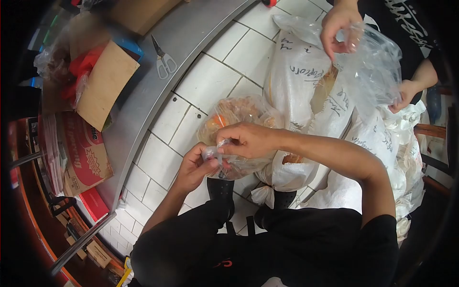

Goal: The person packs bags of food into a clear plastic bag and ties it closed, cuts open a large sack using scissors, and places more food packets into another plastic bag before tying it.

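Note:
Between my knees and the large white sack (pixel 301 95) there is a clear plastic bag (pixel 260 112) with brownish and orange contents I cannot make out. My left hand (pixel 195 165) pinches clear plastic film between thumb and fingers. Close beside it, my right hand (pixel 246 139) is curled, also closed on the film. Whether this film is the mouth of the filled bag or a second bag, I cannot tell. The sack bears handwriting including "popcorn" and has a torn opening low on its side, near my right forearm.
Across from me a co-worker's hands (pixel 342 31) hold a large clear plastic bag (pixel 375 62) over the sack. More white sacks (pixel 377 134) lie at the right. On the grey metal table (pixel 138 95) are scissors (pixel 165 62) and cardboard boxes (pixel 88 153). White tiles (pixel 205 79) cover the floor.

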Tool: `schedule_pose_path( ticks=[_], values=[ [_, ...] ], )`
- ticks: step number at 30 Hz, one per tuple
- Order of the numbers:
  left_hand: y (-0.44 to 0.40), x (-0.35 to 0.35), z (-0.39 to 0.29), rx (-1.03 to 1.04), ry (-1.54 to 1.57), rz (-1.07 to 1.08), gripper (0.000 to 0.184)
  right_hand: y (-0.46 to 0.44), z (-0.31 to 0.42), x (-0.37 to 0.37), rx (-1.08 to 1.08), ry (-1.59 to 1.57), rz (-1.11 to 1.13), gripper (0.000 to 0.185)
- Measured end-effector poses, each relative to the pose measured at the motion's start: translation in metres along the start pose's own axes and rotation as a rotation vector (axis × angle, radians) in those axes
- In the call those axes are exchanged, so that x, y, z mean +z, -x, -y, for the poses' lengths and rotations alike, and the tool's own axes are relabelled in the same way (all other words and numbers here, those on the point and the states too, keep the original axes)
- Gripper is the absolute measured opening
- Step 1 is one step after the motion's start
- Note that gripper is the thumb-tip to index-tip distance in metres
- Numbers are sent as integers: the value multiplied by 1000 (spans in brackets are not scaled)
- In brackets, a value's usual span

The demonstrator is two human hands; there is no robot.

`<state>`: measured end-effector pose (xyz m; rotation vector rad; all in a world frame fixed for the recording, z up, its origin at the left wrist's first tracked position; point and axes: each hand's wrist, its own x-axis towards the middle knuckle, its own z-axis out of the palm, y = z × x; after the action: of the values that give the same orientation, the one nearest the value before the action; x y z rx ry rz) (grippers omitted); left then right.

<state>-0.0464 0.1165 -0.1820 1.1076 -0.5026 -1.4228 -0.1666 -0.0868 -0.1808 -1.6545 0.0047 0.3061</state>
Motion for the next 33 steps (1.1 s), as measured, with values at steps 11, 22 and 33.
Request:
schedule_pose_path(
  ticks=[11, 22, 33],
  values=[
    [9, 18, -25, 76, -395, 88, 28, 6, -1, 8, -383, 21, -110, 14],
    [-13, 4, 17, -111, -425, -307, 22, 7, -24, 13, -91, 50, -194, 15],
    [-28, 26, 18, 433, -1474, -379, 26, 0, -18, 23, 384, -330, -593, 18]
  ],
)
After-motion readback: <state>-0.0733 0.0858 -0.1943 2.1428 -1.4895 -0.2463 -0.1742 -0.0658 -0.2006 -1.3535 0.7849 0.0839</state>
